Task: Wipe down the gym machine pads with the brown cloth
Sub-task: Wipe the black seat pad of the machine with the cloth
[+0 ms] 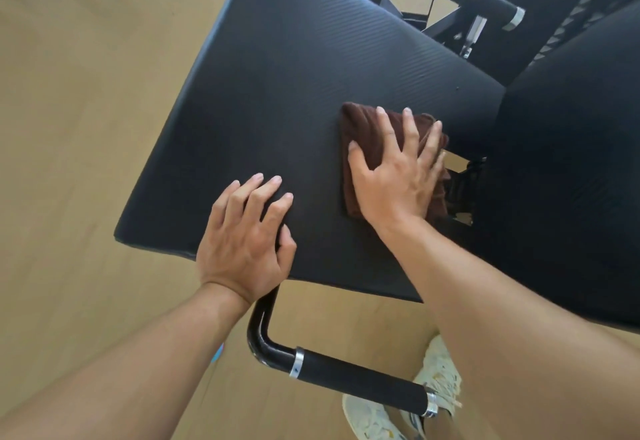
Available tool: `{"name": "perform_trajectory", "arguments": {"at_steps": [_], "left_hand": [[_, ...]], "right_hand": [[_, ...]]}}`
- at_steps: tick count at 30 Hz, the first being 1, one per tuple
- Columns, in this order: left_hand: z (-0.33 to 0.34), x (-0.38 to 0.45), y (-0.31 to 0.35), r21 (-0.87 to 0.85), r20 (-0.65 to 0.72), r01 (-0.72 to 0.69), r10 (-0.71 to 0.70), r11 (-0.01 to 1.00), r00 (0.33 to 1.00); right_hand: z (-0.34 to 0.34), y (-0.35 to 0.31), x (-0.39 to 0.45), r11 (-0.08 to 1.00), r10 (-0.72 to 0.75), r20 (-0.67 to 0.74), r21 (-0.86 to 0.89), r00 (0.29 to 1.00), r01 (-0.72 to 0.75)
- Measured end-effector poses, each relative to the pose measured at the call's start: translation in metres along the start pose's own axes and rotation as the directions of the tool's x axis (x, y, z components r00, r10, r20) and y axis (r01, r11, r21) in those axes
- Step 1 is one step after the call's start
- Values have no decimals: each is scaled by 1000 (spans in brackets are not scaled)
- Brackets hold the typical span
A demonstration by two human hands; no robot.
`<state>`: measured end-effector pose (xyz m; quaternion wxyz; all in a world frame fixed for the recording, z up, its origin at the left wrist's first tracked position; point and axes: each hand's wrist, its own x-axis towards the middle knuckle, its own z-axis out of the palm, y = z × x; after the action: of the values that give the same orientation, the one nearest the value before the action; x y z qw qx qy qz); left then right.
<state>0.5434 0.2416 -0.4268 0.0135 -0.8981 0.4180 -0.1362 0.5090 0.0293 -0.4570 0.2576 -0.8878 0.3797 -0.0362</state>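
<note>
Currently mid-wipe: right hand (394, 176), fingers spread, presses the brown cloth (367, 134) flat on the seat pad (277, 75); left hand (246, 235) rests open, empty. Back pad (571, 162) seemingly remains.

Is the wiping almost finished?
Cannot tell what is already clean; no marks show. In hand: the right hand presses the cloth flat on the seat pad, left hand resting on it. Left: the back pad beside it has no cloth on it.

Likely a gym: padded machine seat (294, 93) (black), foam-grip handles (363, 379).
</note>
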Motion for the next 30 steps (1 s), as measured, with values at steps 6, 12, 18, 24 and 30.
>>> {"name": "perform_trajectory", "arguments": {"at_steps": [6, 12, 18, 24, 30], "left_hand": [[-3, -1, -2, -52, -25, 44, -45, 998, 999], [-34, -12, -9, -470, -114, 252, -342, 846, 933], [-53, -52, -78, -430, -115, 516, -612, 740, 782], [-69, -77, -106, -411, -156, 570, -671, 711, 725], [-71, -67, -88, -426, -155, 523, -629, 739, 762]], "right_hand": [[6, 20, -72, 911, -413, -10, 3, 911, 413], [21, 16, -101, 711, -702, 19, -43, 712, 702], [21, -82, -35, 817, -570, -77, 50, 818, 575], [38, -179, -37, 510, -850, -28, 206, 526, 835], [41, -166, -69, 393, -917, 18, 218, 399, 893]]}}
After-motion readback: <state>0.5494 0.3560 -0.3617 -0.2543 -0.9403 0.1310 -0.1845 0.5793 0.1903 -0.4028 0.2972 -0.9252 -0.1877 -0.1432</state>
